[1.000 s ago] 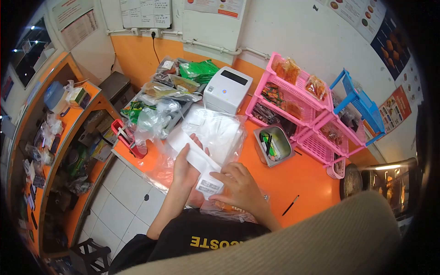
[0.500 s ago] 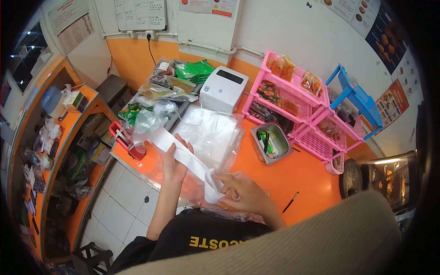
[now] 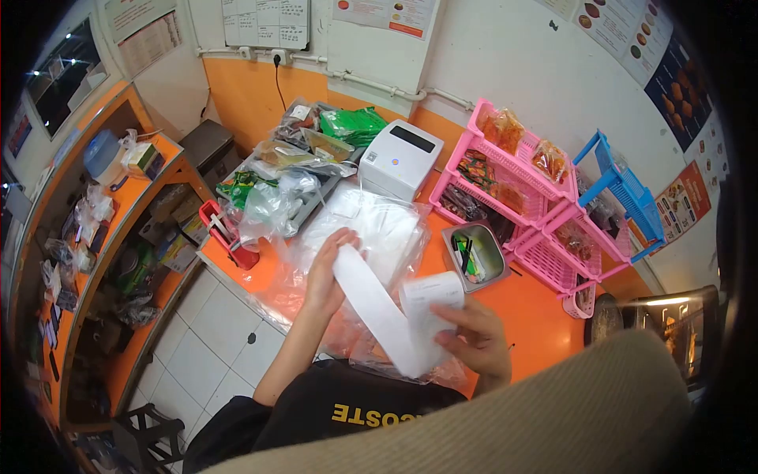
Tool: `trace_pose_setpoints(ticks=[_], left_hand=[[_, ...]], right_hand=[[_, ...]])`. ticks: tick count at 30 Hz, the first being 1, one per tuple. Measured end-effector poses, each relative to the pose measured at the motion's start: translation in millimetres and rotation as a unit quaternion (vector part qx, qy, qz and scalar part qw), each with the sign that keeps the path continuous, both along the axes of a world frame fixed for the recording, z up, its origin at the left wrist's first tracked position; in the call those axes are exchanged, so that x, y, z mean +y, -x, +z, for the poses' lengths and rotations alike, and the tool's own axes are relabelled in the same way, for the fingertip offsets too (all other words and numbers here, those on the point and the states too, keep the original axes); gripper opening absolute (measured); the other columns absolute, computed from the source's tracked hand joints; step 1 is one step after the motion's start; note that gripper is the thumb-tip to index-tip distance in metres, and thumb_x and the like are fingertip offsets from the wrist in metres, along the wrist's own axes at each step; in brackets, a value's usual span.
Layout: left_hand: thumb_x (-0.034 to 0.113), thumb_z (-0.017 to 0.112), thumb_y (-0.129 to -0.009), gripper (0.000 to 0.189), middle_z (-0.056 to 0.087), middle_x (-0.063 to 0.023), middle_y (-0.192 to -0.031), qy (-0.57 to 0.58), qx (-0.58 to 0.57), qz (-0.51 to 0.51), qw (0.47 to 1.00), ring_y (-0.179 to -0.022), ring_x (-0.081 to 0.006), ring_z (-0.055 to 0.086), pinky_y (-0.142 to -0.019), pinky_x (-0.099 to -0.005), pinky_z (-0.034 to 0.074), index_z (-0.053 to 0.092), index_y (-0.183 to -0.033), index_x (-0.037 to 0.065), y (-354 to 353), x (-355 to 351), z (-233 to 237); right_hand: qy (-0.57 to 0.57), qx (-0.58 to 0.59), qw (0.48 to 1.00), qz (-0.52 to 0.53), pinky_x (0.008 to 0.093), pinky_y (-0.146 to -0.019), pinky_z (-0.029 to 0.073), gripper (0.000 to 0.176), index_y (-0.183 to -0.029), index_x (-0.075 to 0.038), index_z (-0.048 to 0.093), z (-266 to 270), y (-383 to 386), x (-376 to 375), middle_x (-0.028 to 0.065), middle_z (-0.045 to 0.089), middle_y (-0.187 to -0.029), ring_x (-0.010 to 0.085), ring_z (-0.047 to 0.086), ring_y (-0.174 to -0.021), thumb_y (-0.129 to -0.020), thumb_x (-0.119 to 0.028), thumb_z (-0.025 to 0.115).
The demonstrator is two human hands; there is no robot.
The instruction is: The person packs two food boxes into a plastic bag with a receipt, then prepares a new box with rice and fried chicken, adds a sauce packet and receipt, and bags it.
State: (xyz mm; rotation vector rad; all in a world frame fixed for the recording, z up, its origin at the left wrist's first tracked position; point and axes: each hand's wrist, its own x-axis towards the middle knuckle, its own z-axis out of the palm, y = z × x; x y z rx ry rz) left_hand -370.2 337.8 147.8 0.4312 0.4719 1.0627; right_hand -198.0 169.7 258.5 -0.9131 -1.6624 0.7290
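Observation:
A long white paper strip (image 3: pixel 375 308) is stretched between my two hands, bending back on itself near my right hand. My left hand (image 3: pixel 325 272) holds its upper end, with the fingers behind the paper. Faint print shows on the folded-over end, which my right hand (image 3: pixel 476 336) pinches between thumb and fingers. Below the strip lie clear plastic bags (image 3: pixel 371 229) with white contents, on the orange table (image 3: pixel 545 316). A white label printer (image 3: pixel 399 162) stands behind them.
Left of the printer, a grey tray (image 3: pixel 316 207) holds green and clear packets. A red holder (image 3: pixel 229 237) stands at the table's left edge. To the right are a metal container (image 3: pixel 493 265), pink baskets (image 3: pixel 545 213) and a blue rack (image 3: pixel 624 193). Shelves (image 3: pixel 170 178) stand far left.
My right hand has moved right and turned, folding the strip's printed end upward. My left hand has shifted slightly to the right. The whole view has shifted a little.

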Motion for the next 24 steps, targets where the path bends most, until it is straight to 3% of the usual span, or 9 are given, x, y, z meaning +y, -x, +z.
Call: trace_pose_setpoints(ticks=[2,5,8,11,15,18,21,24], left_hand=[[0.021,0.034,-0.1,0.035,0.05,-0.0157,-0.123,-0.068,0.012,-0.078,0.995,-0.111,-0.0229,0.053,-0.098,-0.038,0.043,0.039,-0.129,0.002,-3.0,-12.4,12.7],[0.022,0.036,-0.099,0.035,0.052,-0.0162,-0.122,-0.056,0.0,-0.176,0.983,-0.109,-0.0244,0.055,-0.096,-0.0379,0.045,0.039,-0.128,0.002,-11.1,-27.4,35.1],[0.03,0.037,-0.099,0.038,0.053,-0.019,-0.121,-0.074,0.006,-0.154,0.985,-0.107,-0.0274,0.056,-0.091,-0.0393,0.048,0.041,-0.127,0.005,-11.5,-30.0,47.5],[0.037,0.034,-0.099,0.043,0.053,-0.0202,-0.12,-0.088,0.001,-0.15,0.985,-0.107,-0.0293,0.056,-0.091,-0.0414,0.049,0.039,-0.128,0.006,-11.7,-20.3,54.7],[0.044,0.029,-0.099,0.049,0.053,-0.0199,-0.118,-0.108,-0.021,-0.16,0.981,-0.108,-0.0283,0.055,-0.091,-0.0406,0.049,0.038,-0.127,0.005,-10.9,-19.1,58.3],[0.038,0.036,-0.098,0.042,0.055,-0.0177,-0.115,-0.207,-0.036,-0.114,0.971,-0.105,-0.0248,0.057,-0.091,-0.0386,0.049,0.042,-0.123,0.005,-11.6,-19.5,49.9],[0.027,0.046,-0.096,0.032,0.057,-0.0149,-0.112,-0.219,0.098,-0.1,0.966,-0.101,-0.0211,0.059,-0.09,-0.0361,0.049,0.046,-0.12,0.004,-9.9,-22.4,61.9],[0.015,0.051,-0.093,0.027,0.058,-0.0124,-0.109,-0.179,0.029,-0.099,0.978,-0.096,-0.0196,0.06,-0.087,-0.0343,0.05,0.047,-0.117,0.004,-6.0,-16.4,67.1]], right_hand=[[0.077,-0.05,0.994,-0.062,0.0317,-0.087,0.045,0.057,-0.13,-0.003,0.049,7.5,16.6,2.8,0.0193,0.051,-0.125,0.0262,0.057,-0.105,-0.075,0.005,0.064],[0.194,0.013,0.98,-0.041,0.0285,-0.083,0.047,0.062,-0.136,-0.006,0.043,11.8,30.4,7.8,0.0163,0.044,-0.13,0.0235,0.056,-0.106,-0.077,0.006,0.06],[0.202,-0.033,0.979,-0.015,0.0251,-0.077,0.05,0.062,-0.137,-0.006,0.039,-22.9,26.1,27.7,0.0109,0.044,-0.125,0.0195,0.056,-0.105,-0.079,0.007,0.058],[0.252,0.051,0.966,-0.007,0.0235,-0.076,0.052,0.057,-0.135,-0.005,0.042,-40.2,27.2,34.1,0.0074,0.044,-0.118,0.0169,0.056,-0.104,-0.081,0.005,0.057],[0.259,0.06,0.964,-0.008,0.0257,-0.081,0.052,0.053,-0.133,-0.005,0.043,-35.8,32.2,36.5,0.0064,0.045,-0.117,0.0165,0.056,-0.104,-0.083,0.003,0.057],[0.258,0.045,0.965,-0.008,0.0274,-0.084,0.052,0.053,-0.133,-0.004,0.042,-33.2,33.6,37.3,0.0066,0.044,-0.117,0.0167,0.054,-0.107,-0.083,0.003,0.057],[0.202,0.039,0.978,-0.031,0.0292,-0.085,0.05,0.052,-0.132,-0.003,0.041,-42.9,35.2,38.2,0.0088,0.043,-0.118,0.0162,0.051,-0.109,-0.083,0.001,0.059],[0.146,0.077,0.982,-0.088,0.0298,-0.086,0.048,0.049,-0.13,0.0,0.043,-63.1,36.9,36.2,0.0112,0.044,-0.12,0.0151,0.05,-0.109,-0.084,-0.002,0.061]])
